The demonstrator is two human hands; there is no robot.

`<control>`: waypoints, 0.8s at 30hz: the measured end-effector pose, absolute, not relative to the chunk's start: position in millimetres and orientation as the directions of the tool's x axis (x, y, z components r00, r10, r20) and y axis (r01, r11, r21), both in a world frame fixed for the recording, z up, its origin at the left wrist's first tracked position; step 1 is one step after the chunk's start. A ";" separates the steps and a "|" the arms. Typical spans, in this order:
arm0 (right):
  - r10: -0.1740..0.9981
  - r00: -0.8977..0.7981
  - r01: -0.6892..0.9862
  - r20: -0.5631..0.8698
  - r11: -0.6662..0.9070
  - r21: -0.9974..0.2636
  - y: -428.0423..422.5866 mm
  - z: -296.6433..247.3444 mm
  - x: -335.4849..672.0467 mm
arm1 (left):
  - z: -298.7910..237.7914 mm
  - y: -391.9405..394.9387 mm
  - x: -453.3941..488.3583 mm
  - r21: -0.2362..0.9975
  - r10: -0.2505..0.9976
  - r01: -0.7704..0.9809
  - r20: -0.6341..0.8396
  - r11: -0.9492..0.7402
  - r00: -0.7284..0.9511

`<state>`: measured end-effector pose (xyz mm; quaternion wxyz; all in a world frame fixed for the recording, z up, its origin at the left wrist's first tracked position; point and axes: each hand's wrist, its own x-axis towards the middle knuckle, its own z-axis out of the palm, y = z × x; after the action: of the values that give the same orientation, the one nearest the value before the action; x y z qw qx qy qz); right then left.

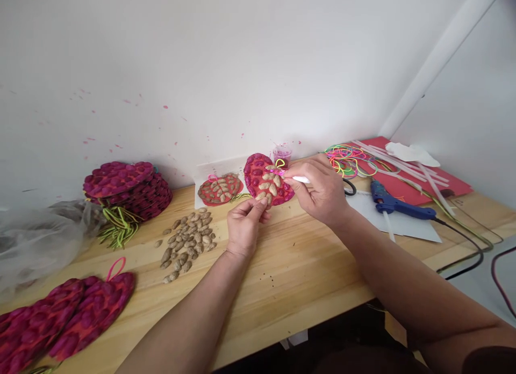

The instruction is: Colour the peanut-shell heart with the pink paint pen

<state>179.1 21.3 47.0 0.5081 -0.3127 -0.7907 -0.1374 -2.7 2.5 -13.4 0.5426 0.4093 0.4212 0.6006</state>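
Note:
My left hand [244, 223] pinches the lower edge of a red heart-shaped piece [264, 179] covered with peanut shells, some painted magenta and some bare. My right hand [320, 190] is closed round a white-handled brush [300, 179] whose tip touches the top of the heart near its pink and yellow loop. Right behind the heart stands a small clear cup of magenta paint [282, 155]. A second heart with unpainted shells [220, 189] lies on white paper to the left.
A loose heap of peanuts [187, 242] lies on the wooden table [290, 277]. Painted hearts are stacked at back left [127, 187] and front left [64, 317]. A blue glue gun [397, 205], coloured cords [346, 159], white glue sticks and red card [419, 175] lie at right.

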 end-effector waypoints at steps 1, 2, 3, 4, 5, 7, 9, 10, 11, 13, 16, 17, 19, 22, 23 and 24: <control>0.354 -0.290 0.633 0.889 0.767 -0.099 21.1 47.0 179.2 | -13.3 2.7 -2.9 0.949 0.997 -0.310 0.031 -0.053 -0.076; 0.355 -0.293 0.633 0.888 0.768 -0.098 20.9 47.1 179.3 | -13.3 3.0 -3.2 0.948 0.997 -0.314 0.028 -0.051 -0.078; 0.357 -0.294 0.634 0.887 0.767 -0.099 20.7 47.1 179.5 | -13.4 3.3 -3.4 0.947 0.996 -0.317 0.026 -0.051 -0.082; 0.360 -0.292 0.637 0.886 0.764 -0.101 20.5 47.0 179.7 | -13.6 3.7 -3.7 0.946 0.996 -0.321 0.024 -0.051 -0.087; 0.364 -0.287 0.644 0.886 0.758 -0.102 20.2 47.0 179.9 | -13.8 4.1 -3.9 0.945 0.995 -0.323 0.024 -0.053 -0.092; 0.367 -0.277 0.655 0.888 0.748 -0.105 19.6 47.0 180.0 | -14.1 4.7 -4.2 0.944 0.995 -0.326 0.022 -0.053 -0.097; 0.359 -0.270 0.649 0.893 0.754 -0.106 19.0 47.2 179.2 | -13.8 4.9 -4.3 0.943 0.996 -0.329 0.015 -0.045 -0.093; 0.350 -0.271 0.638 0.897 0.763 -0.105 18.7 47.4 178.5 | -13.4 4.8 -4.4 0.944 0.996 -0.328 0.012 -0.041 -0.089; 0.342 -0.272 0.627 0.899 0.772 -0.104 18.4 47.6 177.7 | -12.8 4.6 -4.5 0.944 0.996 -0.327 0.011 -0.039 -0.086; 0.335 -0.281 0.610 0.899 0.786 -0.102 17.9 48.0 176.0 | -11.7 3.9 -4.8 0.946 0.996 -0.321 0.018 -0.044 -0.083; 0.339 -0.295 0.608 0.893 0.788 -0.099 18.3 48.2 175.0 | -10.7 3.0 -5.4 0.950 0.996 -0.304 0.041 -0.064 -0.080; 0.340 -0.297 0.610 0.892 0.787 -0.096 18.7 48.0 175.2 | -10.6 2.8 -5.6 0.951 0.996 -0.300 0.049 -0.071 -0.079; 0.350 -0.300 0.621 0.887 0.778 -0.097 19.2 47.1 175.7 | -10.6 2.5 -5.8 0.951 0.995 -0.297 0.059 -0.080 -0.078; 0.376 -0.309 0.643 0.873 0.759 -0.099 18.7 45.0 176.1 | -11.0 2.1 -5.6 0.952 0.994 -0.293 0.063 -0.085 -0.085; 0.379 -0.312 0.652 0.871 0.752 -0.094 18.1 44.2 175.8 | -11.2 1.9 -5.4 0.954 0.994 -0.288 0.063 -0.086 -0.088; 0.377 -0.315 0.661 0.871 0.746 -0.084 17.3 43.5 175.3 | -11.4 1.7 -5.2 0.956 0.994 -0.281 0.065 -0.088 -0.092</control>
<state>175.3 17.3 43.5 0.4865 -0.3255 -0.7976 -0.1457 -5.2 1.7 -11.4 0.5262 0.4210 0.4230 0.6057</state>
